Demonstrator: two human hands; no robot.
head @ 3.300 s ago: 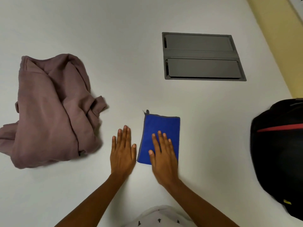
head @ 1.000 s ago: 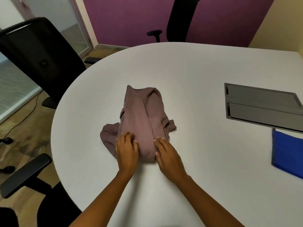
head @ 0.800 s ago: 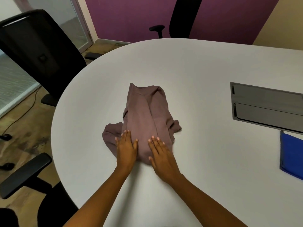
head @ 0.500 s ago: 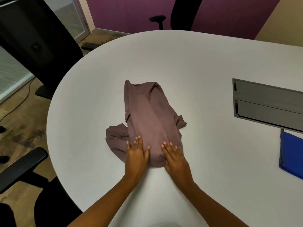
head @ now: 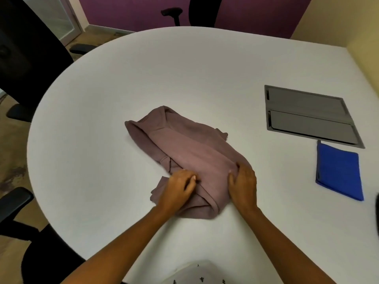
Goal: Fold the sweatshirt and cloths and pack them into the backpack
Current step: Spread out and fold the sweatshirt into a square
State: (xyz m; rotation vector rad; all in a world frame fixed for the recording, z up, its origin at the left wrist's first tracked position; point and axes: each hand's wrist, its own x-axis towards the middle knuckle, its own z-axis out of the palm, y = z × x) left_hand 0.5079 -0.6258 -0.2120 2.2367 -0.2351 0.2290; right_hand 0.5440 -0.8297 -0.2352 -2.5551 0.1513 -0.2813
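A mauve sweatshirt (head: 184, 148) lies bunched in a long diagonal strip on the white table (head: 184, 74). My left hand (head: 178, 188) has its fingers curled into the fabric at the strip's near left edge. At the near right edge my right hand (head: 243, 181) grips the cloth, thumb on one side and fingers on the other. A folded blue cloth (head: 338, 173) lies flat to the right, apart from both hands. Only a dark sliver of the backpack (head: 377, 206) shows at the right frame edge.
A grey recessed cable hatch (head: 307, 115) sits in the table behind the blue cloth. Black office chairs stand at the left (head: 24, 64), near left (head: 12, 201) and far side (head: 203, 11). The table's curved edge runs along the left.
The sweatshirt has swung from pointing straight away to lying diagonally, its near end now further right. Both hands went from pressing flat on it to gripping its near edges.
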